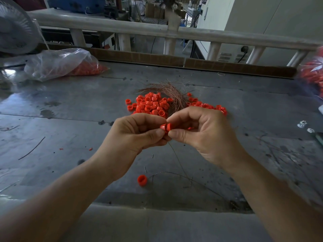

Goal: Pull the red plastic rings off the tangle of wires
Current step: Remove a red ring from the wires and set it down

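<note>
Bag (57,63) far left by the rear edge, open surface (70,105) either side, left hand (136,135) and right hand (197,133) raised, both grips pinching one ring (165,127) between them, pile (150,105) and wires (171,91) just beyond, stray ring (142,179) below.

Wire tangle (170,95) lies behind ring pile (150,105), bag (57,62) far left.
</note>
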Action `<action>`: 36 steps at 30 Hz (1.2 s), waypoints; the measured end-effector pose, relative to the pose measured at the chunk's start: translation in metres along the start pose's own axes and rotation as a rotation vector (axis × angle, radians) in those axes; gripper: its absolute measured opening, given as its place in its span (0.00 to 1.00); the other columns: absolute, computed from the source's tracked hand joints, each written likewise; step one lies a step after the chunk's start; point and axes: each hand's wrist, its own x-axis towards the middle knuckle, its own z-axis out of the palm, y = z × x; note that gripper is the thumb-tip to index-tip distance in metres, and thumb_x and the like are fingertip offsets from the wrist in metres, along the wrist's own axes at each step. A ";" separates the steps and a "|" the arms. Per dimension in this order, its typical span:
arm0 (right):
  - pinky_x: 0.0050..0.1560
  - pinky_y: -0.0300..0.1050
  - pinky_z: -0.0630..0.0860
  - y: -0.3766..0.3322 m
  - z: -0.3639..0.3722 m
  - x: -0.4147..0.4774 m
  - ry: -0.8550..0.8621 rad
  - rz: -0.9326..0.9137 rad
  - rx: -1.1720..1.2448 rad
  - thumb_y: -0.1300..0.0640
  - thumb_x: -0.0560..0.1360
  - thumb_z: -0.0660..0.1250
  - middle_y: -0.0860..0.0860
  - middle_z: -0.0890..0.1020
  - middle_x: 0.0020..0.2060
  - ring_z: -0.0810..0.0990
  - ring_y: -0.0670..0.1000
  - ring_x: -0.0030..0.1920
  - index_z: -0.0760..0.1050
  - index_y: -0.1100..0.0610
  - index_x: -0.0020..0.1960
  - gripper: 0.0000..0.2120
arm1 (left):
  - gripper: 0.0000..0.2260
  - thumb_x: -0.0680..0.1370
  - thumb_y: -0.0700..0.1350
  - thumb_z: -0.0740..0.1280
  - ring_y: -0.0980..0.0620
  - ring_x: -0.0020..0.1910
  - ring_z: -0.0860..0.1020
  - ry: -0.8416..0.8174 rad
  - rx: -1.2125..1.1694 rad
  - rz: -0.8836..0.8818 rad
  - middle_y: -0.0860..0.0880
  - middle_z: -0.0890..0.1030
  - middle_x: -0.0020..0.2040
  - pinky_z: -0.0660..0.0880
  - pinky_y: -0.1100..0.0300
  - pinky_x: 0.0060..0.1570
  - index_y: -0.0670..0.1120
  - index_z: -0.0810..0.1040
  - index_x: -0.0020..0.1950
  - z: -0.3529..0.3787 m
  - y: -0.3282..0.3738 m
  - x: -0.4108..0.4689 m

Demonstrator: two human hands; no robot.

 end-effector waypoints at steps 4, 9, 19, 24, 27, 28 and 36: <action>0.39 0.30 0.75 -0.001 0.001 -0.001 0.004 -0.014 -0.050 0.68 0.64 0.73 0.43 0.81 0.34 0.81 0.40 0.37 0.79 0.50 0.41 0.14 | 0.09 0.60 0.37 0.68 0.52 0.33 0.82 0.012 0.016 0.008 0.45 0.83 0.34 0.78 0.66 0.35 0.44 0.84 0.36 -0.001 -0.001 0.000; 0.40 0.29 0.75 -0.001 0.003 -0.002 0.031 -0.038 -0.162 0.66 0.64 0.74 0.43 0.81 0.37 0.81 0.39 0.38 0.79 0.50 0.43 0.13 | 0.09 0.60 0.38 0.68 0.54 0.33 0.82 0.009 0.069 0.043 0.46 0.83 0.34 0.77 0.66 0.35 0.47 0.85 0.37 0.000 -0.002 0.000; 0.40 0.29 0.75 0.003 0.004 -0.003 0.047 -0.053 -0.184 0.65 0.65 0.74 0.43 0.82 0.38 0.81 0.39 0.39 0.81 0.54 0.45 0.11 | 0.09 0.62 0.40 0.68 0.51 0.35 0.83 -0.016 0.105 0.014 0.45 0.84 0.35 0.77 0.66 0.34 0.48 0.85 0.38 -0.003 -0.002 0.000; 0.42 0.29 0.75 -0.001 0.002 -0.004 0.050 -0.134 -0.304 0.64 0.65 0.74 0.42 0.80 0.37 0.81 0.40 0.41 0.81 0.58 0.46 0.11 | 0.08 0.61 0.39 0.69 0.50 0.35 0.83 -0.007 0.106 0.021 0.43 0.84 0.35 0.77 0.66 0.33 0.45 0.84 0.38 -0.002 -0.003 -0.001; 0.42 0.29 0.75 -0.001 0.003 -0.004 0.060 -0.161 -0.350 0.65 0.64 0.74 0.44 0.81 0.37 0.81 0.41 0.42 0.82 0.60 0.46 0.10 | 0.08 0.61 0.39 0.68 0.51 0.34 0.83 -0.009 0.131 0.035 0.43 0.84 0.35 0.77 0.66 0.34 0.45 0.84 0.37 -0.002 -0.002 -0.001; 0.42 0.29 0.75 -0.001 0.003 -0.004 0.060 -0.165 -0.353 0.65 0.64 0.74 0.44 0.81 0.37 0.80 0.41 0.42 0.82 0.60 0.46 0.10 | 0.08 0.61 0.39 0.68 0.51 0.34 0.83 -0.011 0.138 0.038 0.43 0.84 0.35 0.77 0.66 0.34 0.45 0.84 0.37 -0.002 -0.002 -0.002; 0.40 0.26 0.73 0.003 0.007 -0.004 0.074 -0.202 -0.364 0.65 0.64 0.75 0.45 0.79 0.38 0.79 0.40 0.42 0.82 0.63 0.45 0.10 | 0.08 0.59 0.41 0.69 0.51 0.33 0.83 -0.010 0.117 -0.034 0.43 0.83 0.34 0.77 0.67 0.32 0.45 0.85 0.37 -0.003 -0.001 -0.002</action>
